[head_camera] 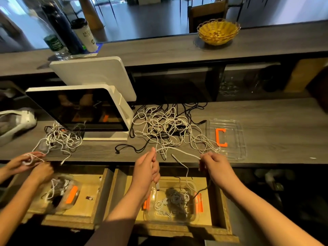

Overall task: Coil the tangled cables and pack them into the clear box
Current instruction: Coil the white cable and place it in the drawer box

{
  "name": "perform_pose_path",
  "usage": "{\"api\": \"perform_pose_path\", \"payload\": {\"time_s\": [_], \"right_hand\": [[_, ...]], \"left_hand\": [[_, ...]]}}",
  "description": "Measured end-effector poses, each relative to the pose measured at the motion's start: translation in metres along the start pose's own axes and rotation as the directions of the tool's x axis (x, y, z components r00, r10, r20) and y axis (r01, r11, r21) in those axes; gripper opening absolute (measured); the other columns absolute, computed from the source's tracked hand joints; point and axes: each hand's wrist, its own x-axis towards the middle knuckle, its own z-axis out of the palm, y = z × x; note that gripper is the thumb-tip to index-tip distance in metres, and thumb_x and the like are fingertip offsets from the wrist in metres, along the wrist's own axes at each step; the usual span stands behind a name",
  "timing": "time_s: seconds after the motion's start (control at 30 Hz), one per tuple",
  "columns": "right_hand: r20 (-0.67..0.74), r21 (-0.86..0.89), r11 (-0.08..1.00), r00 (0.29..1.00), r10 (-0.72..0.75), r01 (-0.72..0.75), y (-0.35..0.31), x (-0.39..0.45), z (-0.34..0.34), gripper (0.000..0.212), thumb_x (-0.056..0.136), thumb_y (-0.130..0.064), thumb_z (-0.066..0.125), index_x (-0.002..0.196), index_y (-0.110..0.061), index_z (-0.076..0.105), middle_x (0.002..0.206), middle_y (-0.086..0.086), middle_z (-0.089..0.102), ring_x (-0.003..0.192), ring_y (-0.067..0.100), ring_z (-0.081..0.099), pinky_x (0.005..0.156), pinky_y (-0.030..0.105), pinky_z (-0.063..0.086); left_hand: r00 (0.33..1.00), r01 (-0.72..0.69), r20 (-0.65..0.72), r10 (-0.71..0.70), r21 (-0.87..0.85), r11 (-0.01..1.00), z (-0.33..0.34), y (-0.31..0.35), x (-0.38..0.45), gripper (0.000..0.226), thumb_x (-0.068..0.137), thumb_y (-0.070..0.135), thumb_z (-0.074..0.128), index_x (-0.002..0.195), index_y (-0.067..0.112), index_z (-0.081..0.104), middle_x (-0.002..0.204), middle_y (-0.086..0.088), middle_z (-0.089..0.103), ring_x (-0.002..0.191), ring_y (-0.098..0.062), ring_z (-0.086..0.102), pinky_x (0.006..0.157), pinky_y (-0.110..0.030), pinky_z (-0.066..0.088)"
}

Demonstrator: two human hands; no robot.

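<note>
left hand [148,168]: white cable [177,150] pinched | right hand [213,163]: same cable gripped, stretched between hands | tangled cables [165,126]: on table [275,121] | clear box [177,201]: in open drawer below, coils inside

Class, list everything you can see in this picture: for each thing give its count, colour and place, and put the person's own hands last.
tangled cables: one heap, white and black, counter centre
clear lid: one, orange C, counter right
clear box: one, holds coiled cables, open drawer below
second tangle: one, mostly white, counter left
monitors: two, white, behind left
wicker basket: one, yellow, upper ledge
cup: one, white, upper ledge left
another person's hands: two, far left
left hand: grips white cable
right hand: pinches same cable
</note>
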Motion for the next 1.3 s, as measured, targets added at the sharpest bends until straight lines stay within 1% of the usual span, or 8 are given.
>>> {"api": "perform_pose_path", "payload": {"time_s": [0.13, 0.3, 0.63, 0.8, 0.9, 1.03, 1.13, 1.3], "right_hand": [[0.117, 0.195, 0.980, 0.993, 0.010, -0.033, -0.002, -0.016, 0.006, 0.028, 0.103, -0.020, 0.046, 0.095, -0.008, 0.070, 0.070, 0.007, 0.067, 0.071, 0.020, 0.062, 0.065, 0.033, 0.050], [0.084, 0.197, 0.979, 0.994, -0.071, 0.053, -0.018, -0.019, -0.002, 0.018, 0.099, -0.018, 0.054, 0.114, -0.016, 0.065, 0.088, 0.005, 0.069, 0.074, 0.009, 0.066, 0.066, 0.021, 0.053], [0.205, 0.120, 0.954, 0.934, -0.294, 0.274, -0.036, -0.032, -0.013, 0.015, 0.098, -0.016, 0.056, 0.089, -0.014, 0.069, 0.065, -0.011, 0.063, 0.059, 0.004, 0.056, 0.059, 0.018, 0.045], [0.133, 0.097, 0.958, 0.951, -0.281, 0.269, -0.031, -0.034, -0.014, 0.017, 0.097, -0.026, 0.058, 0.089, -0.017, 0.070, 0.058, -0.013, 0.056, 0.055, 0.003, 0.049, 0.055, 0.020, 0.040], [0.152, 0.102, 0.956, 0.945, -0.290, 0.277, -0.030, -0.038, -0.015, 0.019, 0.098, -0.025, 0.057, 0.088, -0.014, 0.069, 0.056, -0.016, 0.056, 0.052, -0.002, 0.050, 0.052, 0.011, 0.038], [0.187, 0.153, 0.946, 0.931, -0.313, 0.287, -0.032, -0.048, -0.005, 0.024, 0.096, -0.028, 0.058, 0.079, -0.013, 0.068, 0.054, -0.010, 0.050, 0.048, 0.001, 0.041, 0.048, 0.013, 0.033], [0.217, 0.200, 0.936, 0.919, -0.330, 0.289, -0.033, -0.054, 0.001, 0.028, 0.096, -0.026, 0.058, 0.082, -0.003, 0.067, 0.057, -0.001, 0.048, 0.049, 0.005, 0.039, 0.047, 0.015, 0.031], [0.246, 0.256, 0.934, 0.918, -0.312, 0.249, -0.031, -0.059, 0.007, 0.027, 0.098, -0.017, 0.058, 0.082, 0.004, 0.065, 0.054, -0.001, 0.046, 0.046, 0.005, 0.037, 0.046, 0.016, 0.030]], "left_hand": [[0.976, 0.138, 0.195, -0.102, -0.181, 0.974, 0.013, 0.002, -0.016, 0.023, 0.103, 0.035, 0.046, 0.095, 0.013, 0.049, 0.060, -0.005, 0.039, 0.036, -0.008, 0.029, 0.031, -0.016, 0.019], [0.953, 0.024, 0.301, -0.028, 0.018, 1.000, 0.021, 0.003, -0.031, 0.031, 0.094, 0.041, 0.050, 0.099, 0.013, 0.060, 0.060, -0.007, 0.045, 0.039, -0.009, 0.029, 0.035, -0.018, 0.015], [0.939, -0.167, 0.319, 0.126, 0.106, 0.980, 0.036, 0.011, -0.046, 0.037, 0.085, 0.052, 0.063, 0.067, 0.021, 0.067, 0.048, -0.001, 0.036, 0.047, -0.012, 0.032, 0.061, -0.027, 0.037], [0.942, -0.215, 0.256, 0.215, -0.029, 0.976, 0.045, 0.012, -0.054, 0.024, 0.089, 0.036, 0.062, 0.088, 0.016, 0.076, 0.057, -0.004, 0.046, 0.054, -0.013, 0.043, 0.061, -0.026, 0.043], [0.956, -0.177, 0.204, 0.211, -0.172, 0.969, 0.056, 0.018, -0.061, 0.024, 0.091, 0.031, 0.061, 0.094, 0.014, 0.078, 0.069, -0.004, 0.053, 0.062, -0.014, 0.049, 0.053, -0.025, 0.045], [0.990, -0.076, 0.078, 0.116, -0.392, 0.917, 0.061, 0.031, -0.057, 0.027, 0.088, 0.033, 0.060, 0.076, 0.011, 0.071, 0.090, -0.008, 0.067, 0.092, -0.018, 0.064, 0.084, -0.037, 0.055], [0.993, 0.073, 0.121, -0.011, -0.523, 0.849, 0.063, 0.038, -0.056, 0.026, 0.088, 0.033, 0.059, 0.097, 0.009, 0.063, 0.110, -0.014, 0.072, 0.109, -0.022, 0.068, 0.097, -0.042, 0.051], [0.977, 0.180, 0.196, -0.083, -0.552, 0.814, 0.069, 0.041, -0.057, 0.031, 0.096, 0.035, 0.054, 0.091, 0.010, 0.071, 0.099, -0.013, 0.074, 0.096, -0.025, 0.072, 0.102, -0.042, 0.046]]}}
